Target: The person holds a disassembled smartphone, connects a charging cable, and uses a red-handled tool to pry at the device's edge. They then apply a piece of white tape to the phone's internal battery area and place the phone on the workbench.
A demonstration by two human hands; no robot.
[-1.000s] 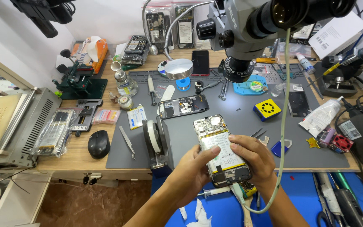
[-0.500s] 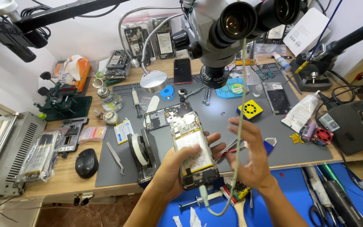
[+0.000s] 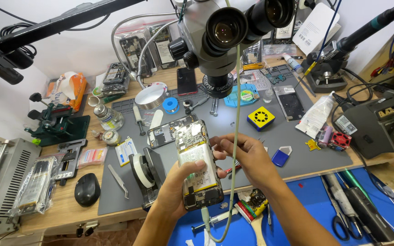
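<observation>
Head view. Opened smartphone (image 3: 196,164), back cover off, battery and board exposed: held above the tabletop (image 3: 297,132) edge, long axis near upright in frame, top end toward the microscope (image 3: 224,32). Left hand (image 3: 178,189) closed around its lower half. Right hand (image 3: 247,157) loosely curled, fingertips at its right edge. Cable (image 3: 235,136) hangs alongside.

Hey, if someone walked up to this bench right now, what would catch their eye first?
Probably the opened phone with its insides showing, held in the left hand at the bench's front edge, the right hand beside it. Next, the big grey microscope looming overhead, and the bright yellow square box on the grey mat.
</observation>
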